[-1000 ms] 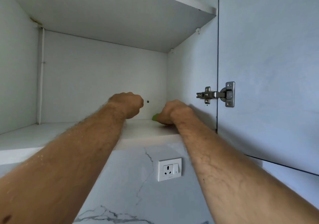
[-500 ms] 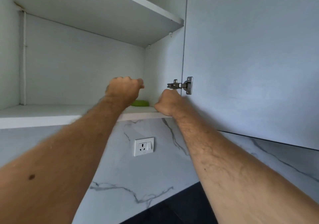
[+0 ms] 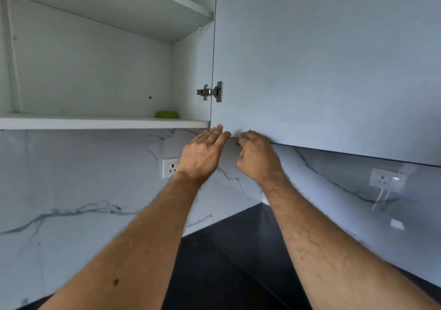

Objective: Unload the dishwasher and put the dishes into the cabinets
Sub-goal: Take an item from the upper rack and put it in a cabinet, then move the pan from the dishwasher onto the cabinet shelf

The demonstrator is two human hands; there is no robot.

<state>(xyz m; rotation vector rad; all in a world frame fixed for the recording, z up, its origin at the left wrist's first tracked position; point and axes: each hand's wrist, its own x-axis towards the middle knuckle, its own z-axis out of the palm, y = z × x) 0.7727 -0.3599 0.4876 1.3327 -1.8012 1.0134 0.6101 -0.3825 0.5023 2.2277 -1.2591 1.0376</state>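
Head view: my left hand lies flat, fingers straight, touching the bottom edge of the smooth matte cabinet door; my right hand curls its fingers under that edge. Left of the door, a rounded green dish sits on the white shelf, beneath the steel hinge. Veined marble backsplash below.
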